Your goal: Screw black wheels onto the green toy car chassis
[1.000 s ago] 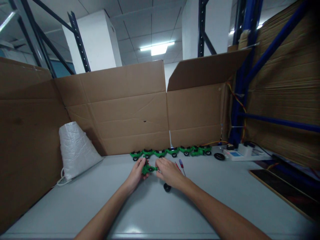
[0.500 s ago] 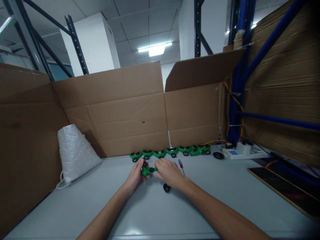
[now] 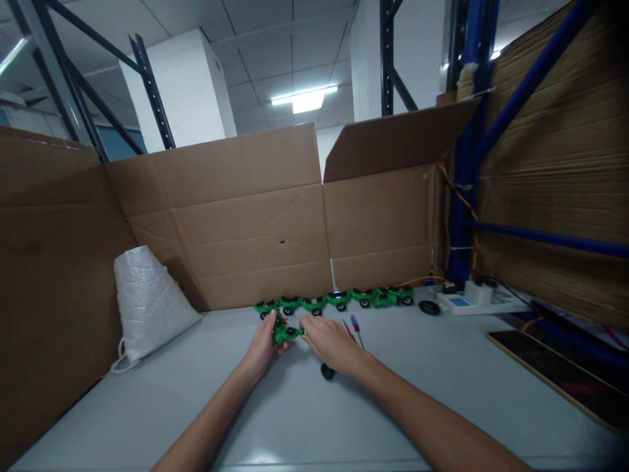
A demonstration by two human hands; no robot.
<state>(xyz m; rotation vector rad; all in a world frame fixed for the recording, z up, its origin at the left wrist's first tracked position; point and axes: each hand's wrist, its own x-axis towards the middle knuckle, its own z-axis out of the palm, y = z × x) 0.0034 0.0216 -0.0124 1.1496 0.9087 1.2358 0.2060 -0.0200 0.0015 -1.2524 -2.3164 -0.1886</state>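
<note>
Between my hands, a little above the table, is a green toy vehicle (image 3: 284, 333) with black parts. My left hand (image 3: 262, 342) is closed around its left side. The fingers of my right hand (image 3: 327, 337) pinch its right end; whether they also hold a small part there is hidden. A loose black wheel (image 3: 327, 372) lies on the table below my right wrist. Just right of that hand are two screwdrivers, one with a blue and red handle (image 3: 355, 322) and one red (image 3: 349, 330), partly covered by the hand.
Several green toy vehicles (image 3: 338, 301) stand in a row along the cardboard wall (image 3: 236, 229). A black ring (image 3: 429, 307) lies beside a white power strip (image 3: 484, 301) at the right. A white bag (image 3: 150, 308) stands left, and a dark flat panel (image 3: 555, 373) lies right.
Both hands have shifted slightly left with the green toy vehicle. More of the red screwdriver shows beside my right hand.
</note>
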